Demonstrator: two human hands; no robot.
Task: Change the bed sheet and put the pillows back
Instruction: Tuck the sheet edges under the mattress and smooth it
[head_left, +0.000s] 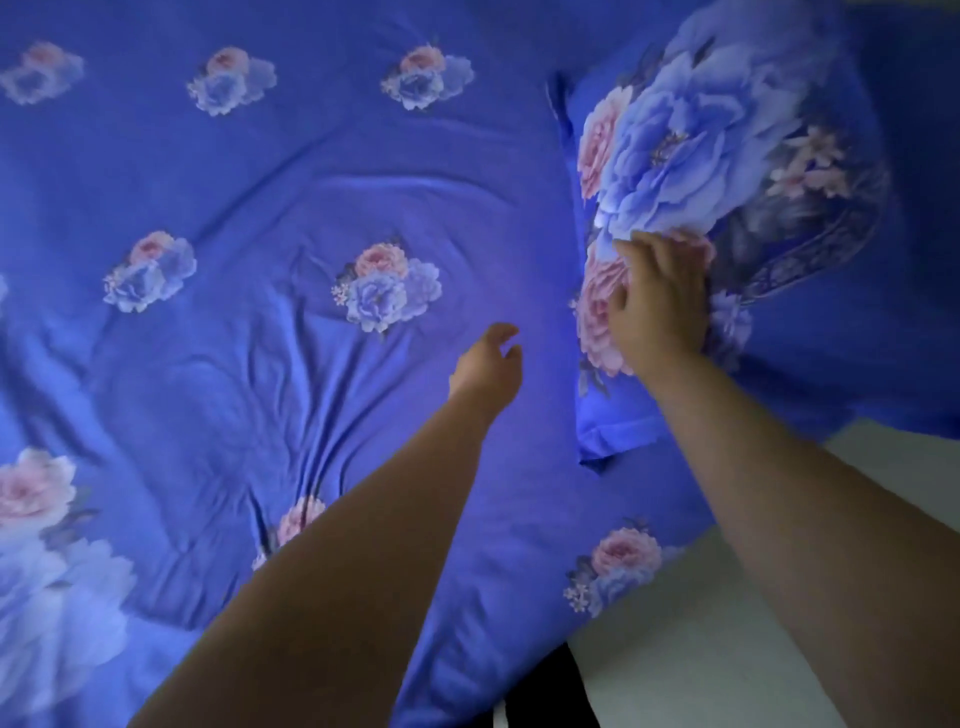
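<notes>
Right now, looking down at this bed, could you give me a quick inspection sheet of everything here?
Surface: blue flowered bed sheet spread over the bed, creased and wrinkled near the middle.
Job's things: one pillow in a matching flowered case lies on the sheet at the right; a second pillow is not visible.
Clutter: nothing seen.
Hands: right hand rests on the pillow with fingers spread; left hand is over the sheet beside the pillow, fingers loosely curled, holding nothing; contact cannot be told.
Cables: nothing seen.
Surroundings: pale floor at lower right; a dark object at the bottom edge, too cropped to identify.
</notes>
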